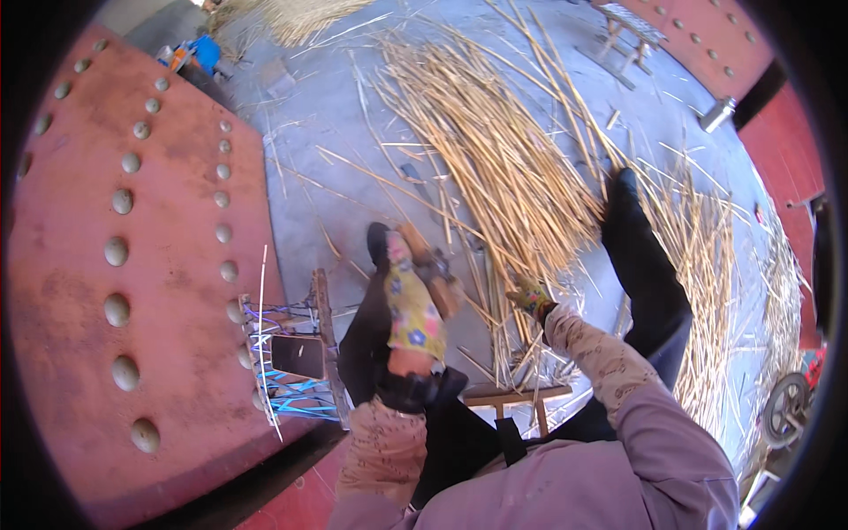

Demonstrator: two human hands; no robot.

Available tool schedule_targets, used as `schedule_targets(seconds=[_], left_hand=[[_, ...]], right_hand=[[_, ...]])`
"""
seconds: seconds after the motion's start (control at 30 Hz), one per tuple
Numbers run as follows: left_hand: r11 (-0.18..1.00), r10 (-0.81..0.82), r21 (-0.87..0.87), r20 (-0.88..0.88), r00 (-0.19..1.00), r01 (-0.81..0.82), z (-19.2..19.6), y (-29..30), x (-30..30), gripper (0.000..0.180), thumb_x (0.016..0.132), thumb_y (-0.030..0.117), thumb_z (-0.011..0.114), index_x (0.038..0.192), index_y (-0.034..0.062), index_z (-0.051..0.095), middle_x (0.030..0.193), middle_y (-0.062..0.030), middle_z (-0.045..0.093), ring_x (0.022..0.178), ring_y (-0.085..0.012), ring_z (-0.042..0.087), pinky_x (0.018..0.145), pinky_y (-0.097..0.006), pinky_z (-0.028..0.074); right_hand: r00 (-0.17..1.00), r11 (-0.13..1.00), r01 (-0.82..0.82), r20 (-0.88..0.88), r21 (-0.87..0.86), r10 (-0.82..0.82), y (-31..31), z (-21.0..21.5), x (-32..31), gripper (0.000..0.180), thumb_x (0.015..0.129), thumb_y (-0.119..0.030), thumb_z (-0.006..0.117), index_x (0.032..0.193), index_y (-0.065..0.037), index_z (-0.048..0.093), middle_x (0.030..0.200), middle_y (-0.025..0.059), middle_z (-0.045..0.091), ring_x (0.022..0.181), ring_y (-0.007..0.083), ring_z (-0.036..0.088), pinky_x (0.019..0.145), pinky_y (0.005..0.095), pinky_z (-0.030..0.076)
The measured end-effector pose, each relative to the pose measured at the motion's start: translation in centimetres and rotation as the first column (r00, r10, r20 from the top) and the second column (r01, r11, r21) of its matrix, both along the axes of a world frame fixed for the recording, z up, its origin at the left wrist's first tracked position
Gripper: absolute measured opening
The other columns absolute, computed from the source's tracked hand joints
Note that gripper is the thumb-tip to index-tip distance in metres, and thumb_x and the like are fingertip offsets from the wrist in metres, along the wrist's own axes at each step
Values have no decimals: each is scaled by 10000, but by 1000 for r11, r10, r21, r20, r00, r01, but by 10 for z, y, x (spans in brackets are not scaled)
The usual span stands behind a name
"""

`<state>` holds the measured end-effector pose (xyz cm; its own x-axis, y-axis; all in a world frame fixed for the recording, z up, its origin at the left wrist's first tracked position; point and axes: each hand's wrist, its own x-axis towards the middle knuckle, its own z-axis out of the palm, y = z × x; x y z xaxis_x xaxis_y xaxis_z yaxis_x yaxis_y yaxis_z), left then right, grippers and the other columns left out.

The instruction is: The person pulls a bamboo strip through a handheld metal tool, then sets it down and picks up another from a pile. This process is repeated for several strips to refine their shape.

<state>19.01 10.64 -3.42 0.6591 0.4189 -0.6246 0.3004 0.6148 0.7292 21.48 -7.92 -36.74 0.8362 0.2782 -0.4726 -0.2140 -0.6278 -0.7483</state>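
Note:
My left hand [400, 256], in a yellow and pink flowered glove, reaches forward over my left leg. Its fingers are smeared by motion, so their grip cannot be read. Right against it is a blurred brown wooden piece [449, 298] with a dark part in its middle; its kind is unclear. My right hand [532, 299], in a patterned glove, is closed at the lower end of a big bundle of dry straw-coloured stalks [495, 150]. Some stalks run down past it toward a small wooden stand [517, 395] between my legs.
On my left, a phone [298, 356] lies on a stool strung with blue cord [305, 397], beside a red studded door panel [168, 291]. More stalks [707, 291] cover the floor at right. A metal flask [717, 114] and a small bench [623, 40] are at far right.

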Motion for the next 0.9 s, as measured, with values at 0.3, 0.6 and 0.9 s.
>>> schedule_targets(seconds=[0.3, 0.6, 0.9], left_hand=[[998, -36, -59, -11, 999, 35, -19, 8, 5, 481, 731, 577, 466, 778, 100, 505, 610, 1, 492, 447, -128, 490, 376, -243, 387], [975, -211, 54, -65, 975, 215, -6, -8, -5, 485, 734, 579, 451, 784, 99, 497, 581, -9, 494, 464, -144, 513, 389, -259, 426], [844, -536, -72, -62, 842, 532, -2, -70, -123, 444, 772, 526, 448, 846, 103, 559, 624, 15, 524, 531, -93, 509, 461, -230, 424]], right_hand=[[994, 906, -86, -93, -415, 52, -1, -66, -3, 282, 740, -167, 576, 963, -2, 521, 844, 112, 571, 715, 168, 558, 576, 254, 450], [838, 809, 399, -530, 432, -130, 1, 105, -1, 169, 744, -108, 581, 885, -22, 544, 649, 52, 545, 503, 99, 484, 386, 204, 356], [735, 604, 418, -644, 678, 214, -37, 233, -54, 164, 786, -133, 550, 921, -47, 517, 688, 10, 498, 528, 61, 436, 449, 174, 352]])
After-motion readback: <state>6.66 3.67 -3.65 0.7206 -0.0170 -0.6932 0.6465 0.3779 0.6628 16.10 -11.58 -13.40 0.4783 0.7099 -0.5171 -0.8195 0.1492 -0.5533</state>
